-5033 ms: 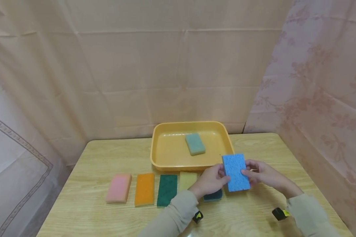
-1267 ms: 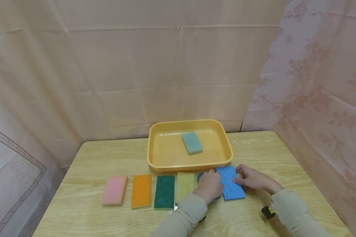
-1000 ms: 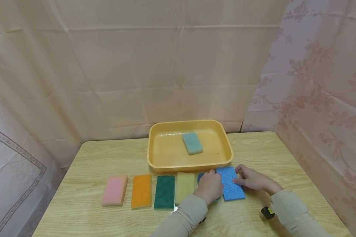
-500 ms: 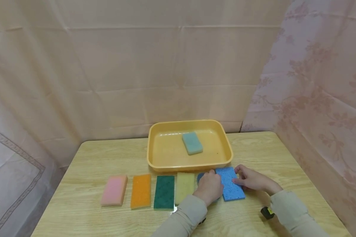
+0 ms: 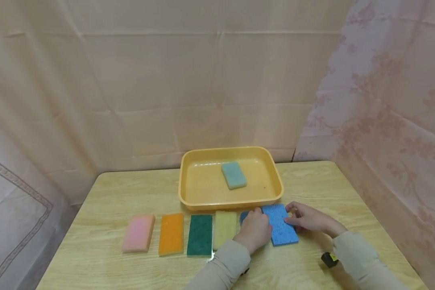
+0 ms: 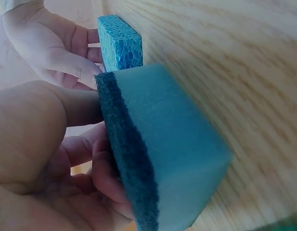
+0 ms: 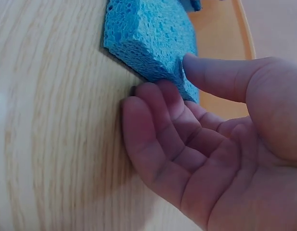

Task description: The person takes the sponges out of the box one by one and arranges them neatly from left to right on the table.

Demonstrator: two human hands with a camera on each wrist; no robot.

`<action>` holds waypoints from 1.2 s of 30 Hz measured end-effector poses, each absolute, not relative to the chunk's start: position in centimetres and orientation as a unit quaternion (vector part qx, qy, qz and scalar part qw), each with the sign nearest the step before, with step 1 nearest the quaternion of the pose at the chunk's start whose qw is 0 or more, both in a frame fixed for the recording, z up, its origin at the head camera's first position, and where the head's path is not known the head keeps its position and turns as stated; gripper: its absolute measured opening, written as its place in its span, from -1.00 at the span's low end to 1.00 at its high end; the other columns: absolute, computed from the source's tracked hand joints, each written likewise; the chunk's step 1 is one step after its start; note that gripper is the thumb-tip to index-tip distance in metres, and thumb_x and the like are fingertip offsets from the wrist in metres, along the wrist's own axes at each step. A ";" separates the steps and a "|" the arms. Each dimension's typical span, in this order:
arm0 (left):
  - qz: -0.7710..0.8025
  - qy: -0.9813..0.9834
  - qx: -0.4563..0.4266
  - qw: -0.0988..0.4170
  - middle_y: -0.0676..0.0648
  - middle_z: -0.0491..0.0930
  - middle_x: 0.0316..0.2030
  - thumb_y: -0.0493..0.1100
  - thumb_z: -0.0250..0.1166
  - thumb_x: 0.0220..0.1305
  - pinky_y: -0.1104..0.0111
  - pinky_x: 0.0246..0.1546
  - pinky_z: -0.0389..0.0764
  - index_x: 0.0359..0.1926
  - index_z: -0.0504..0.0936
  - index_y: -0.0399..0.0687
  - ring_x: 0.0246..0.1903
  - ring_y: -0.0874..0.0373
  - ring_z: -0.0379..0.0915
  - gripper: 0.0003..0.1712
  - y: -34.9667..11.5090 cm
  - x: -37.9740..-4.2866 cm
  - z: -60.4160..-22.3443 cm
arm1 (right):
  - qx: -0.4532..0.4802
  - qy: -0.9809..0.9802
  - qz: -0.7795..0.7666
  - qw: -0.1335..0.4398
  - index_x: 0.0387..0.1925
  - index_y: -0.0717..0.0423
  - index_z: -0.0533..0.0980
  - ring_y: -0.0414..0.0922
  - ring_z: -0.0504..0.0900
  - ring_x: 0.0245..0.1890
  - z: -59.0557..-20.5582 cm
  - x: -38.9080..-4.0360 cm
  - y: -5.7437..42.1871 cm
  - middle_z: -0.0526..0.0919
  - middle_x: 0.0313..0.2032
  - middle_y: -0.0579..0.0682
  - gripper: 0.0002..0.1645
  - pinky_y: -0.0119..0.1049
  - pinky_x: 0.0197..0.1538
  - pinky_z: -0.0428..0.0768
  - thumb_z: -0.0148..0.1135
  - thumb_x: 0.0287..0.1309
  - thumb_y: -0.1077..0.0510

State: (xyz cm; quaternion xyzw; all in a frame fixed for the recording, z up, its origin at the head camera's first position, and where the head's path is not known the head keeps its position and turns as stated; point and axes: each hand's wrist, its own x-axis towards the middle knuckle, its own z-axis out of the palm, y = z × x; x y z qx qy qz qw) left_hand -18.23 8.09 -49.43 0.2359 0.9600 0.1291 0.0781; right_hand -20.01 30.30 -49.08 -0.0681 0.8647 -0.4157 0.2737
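A bright blue porous sponge [image 5: 282, 229] lies at the right end of a row of sponges. My right hand [image 5: 309, 217] pinches its right side, thumb [image 7: 211, 77] on the sponge and fingers [image 7: 162, 130] curled along its edge. My left hand [image 5: 254, 229] bends over the neighbouring scouring sponge [image 6: 172, 144], which has a dark pad on a pale blue body. The left fingers [image 6: 107, 173] curl down beside that dark pad, close to the blue sponge's left edge. Their tips are hidden, so I cannot tell which sponge they grip.
Left of the hands lie a yellow sponge [image 5: 224, 229], a dark green one [image 5: 199, 235], an orange one [image 5: 171, 234] and a pink one [image 5: 138, 233]. Behind the row stands a yellow tray [image 5: 203, 204] with a pale teal sponge [image 5: 234, 175] inside. Curtains enclose the wooden table [image 5: 137, 193].
Five seconds ago both hands held the blue sponge up off the table; now it lies down at the row's right end. Over the last second hands and sponges have hardly moved.
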 end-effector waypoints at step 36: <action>0.250 0.911 0.323 0.058 0.17 0.60 -0.41 -0.01 0.39 0.35 0.53 -0.39 0.46 -0.16 0.75 0.02 -0.42 0.39 0.43 -0.82 5.6 -18.5 -45.8 | -0.090 0.858 -0.435 0.260 0.27 0.38 0.31 0.08 0.63 -0.28 -44.6 -22.0 31.3 0.59 -0.22 0.24 -0.40 0.02 -0.20 0.73 0.15 0.48 -0.01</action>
